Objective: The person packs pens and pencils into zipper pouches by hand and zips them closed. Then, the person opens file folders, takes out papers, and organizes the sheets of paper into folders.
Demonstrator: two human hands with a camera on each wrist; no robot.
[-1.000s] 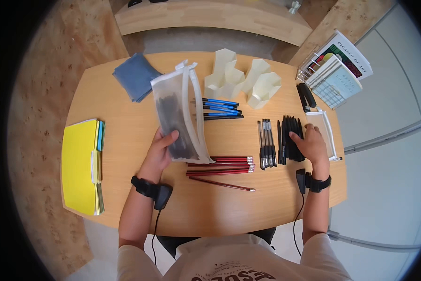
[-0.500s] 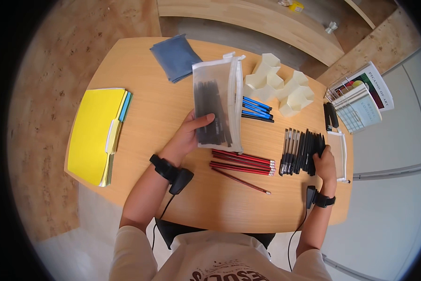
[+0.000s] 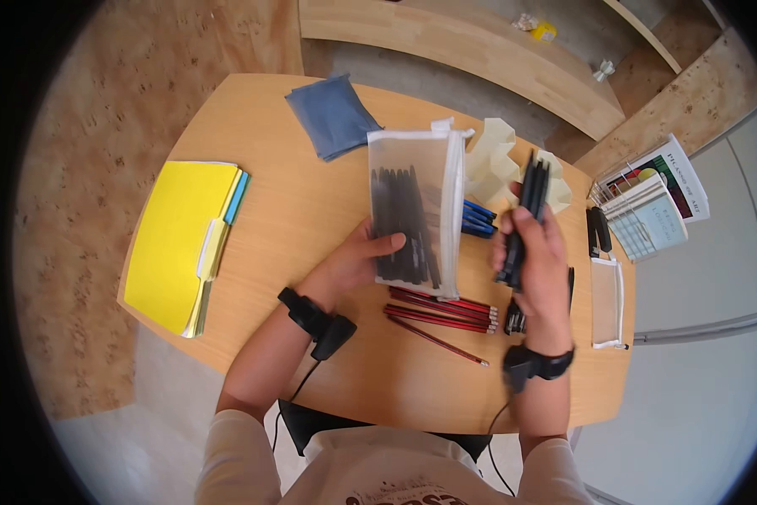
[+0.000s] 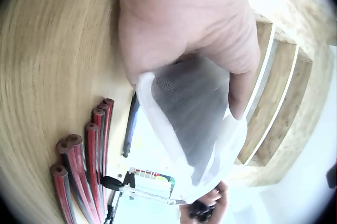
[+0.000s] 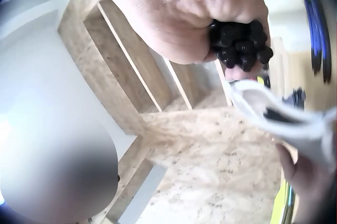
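My left hand [image 3: 355, 257] holds up a translucent white mesh zip pouch [image 3: 405, 151], thumb across its front. Several black pens [image 3: 405, 223] stand inside, showing through the mesh. My right hand [image 3: 547, 265] grips a bundle of black pens [image 3: 533, 189] to the right of the pouch. Their rounded ends [image 5: 242, 45] face the camera in the right wrist view, with the parted mouth of the pouch just beyond. Red-and-black pencils [image 3: 446, 313] lie below the pouch. Blue pens [image 3: 478, 219] show between pouch and right hand, partly hidden.
Yellow folders [image 3: 176, 244] lie at the left, grey-blue sheets of fabric [image 3: 332, 118] at the back. Cream hexagonal holders [image 3: 492, 160] stand behind the right hand. At the right are a wire rack of books [image 3: 648, 210], a black stapler [image 3: 599, 231] and another mesh pouch [image 3: 607, 303].
My right hand has picked up the bundle of black pens from the table and brought it up and left, towards the pouch. The left hand still holds the pouch, now nearer the table's middle.
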